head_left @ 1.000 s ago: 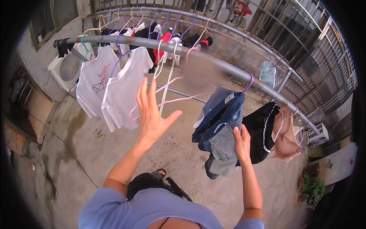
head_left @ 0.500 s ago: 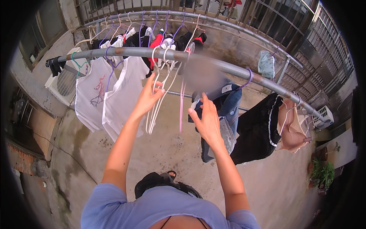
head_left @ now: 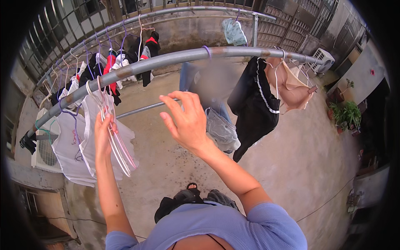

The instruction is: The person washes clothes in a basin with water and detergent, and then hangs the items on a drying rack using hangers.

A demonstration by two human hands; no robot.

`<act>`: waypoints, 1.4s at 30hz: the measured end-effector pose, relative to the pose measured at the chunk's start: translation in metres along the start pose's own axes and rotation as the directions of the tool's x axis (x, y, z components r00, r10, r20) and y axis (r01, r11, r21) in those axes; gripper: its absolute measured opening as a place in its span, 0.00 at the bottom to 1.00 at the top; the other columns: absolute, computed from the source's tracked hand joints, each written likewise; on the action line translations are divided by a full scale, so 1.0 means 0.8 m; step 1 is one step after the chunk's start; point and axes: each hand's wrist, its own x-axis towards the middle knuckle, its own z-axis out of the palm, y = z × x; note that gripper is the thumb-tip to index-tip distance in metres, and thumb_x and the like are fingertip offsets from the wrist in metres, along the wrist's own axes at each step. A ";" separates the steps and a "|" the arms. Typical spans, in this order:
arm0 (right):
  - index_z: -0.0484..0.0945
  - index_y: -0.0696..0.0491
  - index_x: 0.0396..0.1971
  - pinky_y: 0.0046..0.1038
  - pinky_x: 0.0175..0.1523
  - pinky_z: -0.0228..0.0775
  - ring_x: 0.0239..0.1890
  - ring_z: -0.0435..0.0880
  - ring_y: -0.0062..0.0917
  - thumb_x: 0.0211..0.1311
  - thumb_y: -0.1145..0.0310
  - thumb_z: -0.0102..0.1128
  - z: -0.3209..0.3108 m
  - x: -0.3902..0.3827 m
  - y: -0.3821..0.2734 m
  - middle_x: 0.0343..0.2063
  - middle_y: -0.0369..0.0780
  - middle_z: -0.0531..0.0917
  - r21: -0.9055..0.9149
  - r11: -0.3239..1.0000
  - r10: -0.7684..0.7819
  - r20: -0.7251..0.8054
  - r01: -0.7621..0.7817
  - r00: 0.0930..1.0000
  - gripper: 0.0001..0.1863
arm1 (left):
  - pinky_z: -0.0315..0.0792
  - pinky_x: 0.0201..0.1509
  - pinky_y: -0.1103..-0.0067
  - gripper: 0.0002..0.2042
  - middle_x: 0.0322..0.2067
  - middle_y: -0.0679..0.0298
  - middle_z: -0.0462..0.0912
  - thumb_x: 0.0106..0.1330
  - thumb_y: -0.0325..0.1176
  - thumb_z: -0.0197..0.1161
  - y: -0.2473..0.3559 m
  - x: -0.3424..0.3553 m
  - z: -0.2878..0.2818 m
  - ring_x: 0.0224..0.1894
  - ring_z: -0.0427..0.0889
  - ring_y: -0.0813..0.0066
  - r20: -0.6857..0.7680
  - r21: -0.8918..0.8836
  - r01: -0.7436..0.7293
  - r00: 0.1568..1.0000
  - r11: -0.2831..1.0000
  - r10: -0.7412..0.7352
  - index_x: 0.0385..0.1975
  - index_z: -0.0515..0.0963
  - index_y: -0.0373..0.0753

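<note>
My left hand (head_left: 104,131) is closed around a bunch of empty white and pink hangers (head_left: 121,155), whose hooks hang over the near metal rail (head_left: 166,58). Fingers apart and holding nothing, my right hand (head_left: 189,123) is raised in front of the rail. Just beyond it hang blue jeans (head_left: 186,79) and a grey garment (head_left: 223,130), partly behind a blurred patch. Two white sleeveless tops (head_left: 68,143) hang to the left of the bunch, on green and purple hangers. Further right are black trousers (head_left: 255,112) with a white stripe and a beige garment (head_left: 289,83).
A second rail (head_left: 175,11) behind carries several garments on purple and white hangers, plus a pale blue cloth (head_left: 234,32). Air-conditioner units (head_left: 46,152) stand at both ends. Potted plants (head_left: 350,110) are at the right on the concrete floor (head_left: 287,179).
My left hand has closed on the empty hangers, and they now sit further left along the rail, near the white tops. My right hand stays open. The view has turned to the right.
</note>
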 end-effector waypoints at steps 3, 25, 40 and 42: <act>0.70 0.55 0.40 0.36 0.40 0.65 0.38 0.71 0.38 0.45 0.65 0.61 -0.068 -0.035 0.080 0.35 0.43 0.73 -0.493 0.799 0.392 -0.008 -0.345 0.920 0.20 | 0.55 0.17 0.90 0.16 0.22 0.72 0.61 0.64 0.33 0.47 0.004 -0.003 -0.002 0.16 0.59 0.89 0.010 -0.044 0.046 0.999 0.998 -0.046 0.51 0.63 0.36; 0.70 0.54 0.44 0.36 0.52 0.62 0.51 0.61 0.40 0.50 0.63 0.59 -0.155 -0.243 0.022 0.49 0.47 0.63 -0.127 0.860 0.488 0.489 -0.494 0.723 0.20 | 0.44 0.62 0.66 0.22 0.57 0.54 0.53 0.55 0.30 0.49 0.014 -0.161 0.122 0.60 0.52 0.62 -0.124 0.519 -0.650 0.585 0.555 0.802 0.51 0.59 0.35; 0.74 0.54 0.36 0.36 0.51 0.61 0.49 0.63 0.38 0.50 0.66 0.58 -0.701 -0.571 -0.065 0.49 0.46 0.63 -0.275 -0.120 0.711 -0.694 -0.954 0.110 0.13 | 0.52 0.57 0.68 0.14 0.49 0.61 0.66 0.49 0.40 0.60 -0.476 -0.418 0.674 0.55 0.58 0.61 0.835 0.143 -0.862 -0.158 0.486 -0.527 0.37 0.75 0.49; 0.74 0.54 0.36 0.36 0.52 0.61 0.50 0.63 0.36 0.50 0.67 0.58 -0.747 -0.616 -0.095 0.49 0.44 0.63 -0.161 -0.218 0.624 -0.781 -0.963 -0.011 0.13 | 0.64 0.49 0.66 0.12 0.36 0.56 0.77 0.49 0.41 0.60 -0.595 -0.366 0.656 0.44 0.73 0.63 0.582 0.461 -0.813 -0.026 0.356 -0.813 0.31 0.78 0.42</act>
